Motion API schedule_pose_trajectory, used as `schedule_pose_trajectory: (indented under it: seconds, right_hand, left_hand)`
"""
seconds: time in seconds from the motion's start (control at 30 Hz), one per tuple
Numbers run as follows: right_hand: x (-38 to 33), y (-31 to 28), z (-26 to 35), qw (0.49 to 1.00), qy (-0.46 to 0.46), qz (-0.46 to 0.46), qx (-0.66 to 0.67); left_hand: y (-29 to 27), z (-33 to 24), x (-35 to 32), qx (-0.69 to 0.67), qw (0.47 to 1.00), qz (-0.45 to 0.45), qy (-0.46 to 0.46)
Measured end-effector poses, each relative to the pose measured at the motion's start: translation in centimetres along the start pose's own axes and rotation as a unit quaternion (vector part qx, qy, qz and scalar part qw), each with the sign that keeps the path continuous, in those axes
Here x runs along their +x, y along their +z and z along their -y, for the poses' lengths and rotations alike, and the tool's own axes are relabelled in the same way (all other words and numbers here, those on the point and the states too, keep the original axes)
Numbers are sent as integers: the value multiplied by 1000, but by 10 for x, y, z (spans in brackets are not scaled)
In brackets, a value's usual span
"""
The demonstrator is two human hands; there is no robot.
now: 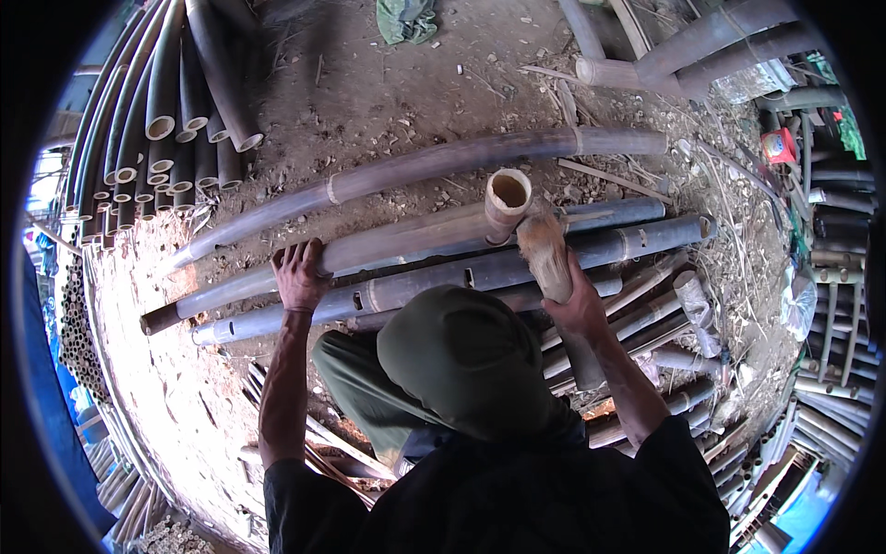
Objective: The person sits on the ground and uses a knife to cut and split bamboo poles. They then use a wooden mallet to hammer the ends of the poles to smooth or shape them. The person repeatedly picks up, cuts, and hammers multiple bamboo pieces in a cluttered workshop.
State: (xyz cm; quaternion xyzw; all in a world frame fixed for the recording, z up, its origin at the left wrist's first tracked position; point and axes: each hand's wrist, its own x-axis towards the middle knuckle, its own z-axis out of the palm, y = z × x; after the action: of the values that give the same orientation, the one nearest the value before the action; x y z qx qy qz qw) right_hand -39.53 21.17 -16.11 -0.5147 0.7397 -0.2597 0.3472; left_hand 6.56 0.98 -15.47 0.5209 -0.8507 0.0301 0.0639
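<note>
My left hand [300, 274] curls its fingers over a thick bamboo pole [397, 244] lying crosswise before me. A short bamboo tube [503, 220] rises from this pole's right part, its open hollow end up. In my right hand [581, 307] is a stout wooden club [546, 260], its frayed, pale head beside the tube. Whether head and tube touch, I cannot tell. Nearer to me lies a second bamboo pole [415, 284] with small rectangular holes cut in it. How the tube's foot meets the pole is partly hidden by blur.
Beyond them lies a long curved bamboo pole [443, 161]. A stack of bamboo poles [161, 129] stands far left, more bamboo [720, 46] far right. Split pieces [646, 319] lie by my right arm. A red container [778, 146] and green cloth [406, 20] are farther off.
</note>
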Motion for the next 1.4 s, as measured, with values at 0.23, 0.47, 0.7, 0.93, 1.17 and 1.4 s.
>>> schedule_pose_trajectory:
  seconds: [0.23, 0.47, 0.7, 0.93, 1.17, 1.4]
  right_hand:
    - [-10, -14, 17, 999, 22, 25, 34]
    - [-3, -8, 21, 998, 59, 19, 19]
    - [7, -22, 22, 999, 32, 0, 0]
    - [-22, -55, 6, 969, 184, 61, -150]
    - [47, 35, 24, 957, -105, -66, -262]
    - [148, 31, -37, 912, -137, 44, -384]
  left_hand:
    - [7, 0, -13, 1, 1000, -15, 27]
    - [2, 2, 16, -1, 1000, -19, 6]
    - [-8, 5, 3, -32, 999, -12, 29]
    - [-10, 6, 8, -20, 999, -29, 16]
    - [-15, 5, 18, -20, 999, -20, 17]
    - [-8, 4, 18, -5, 1000, -7, 22]
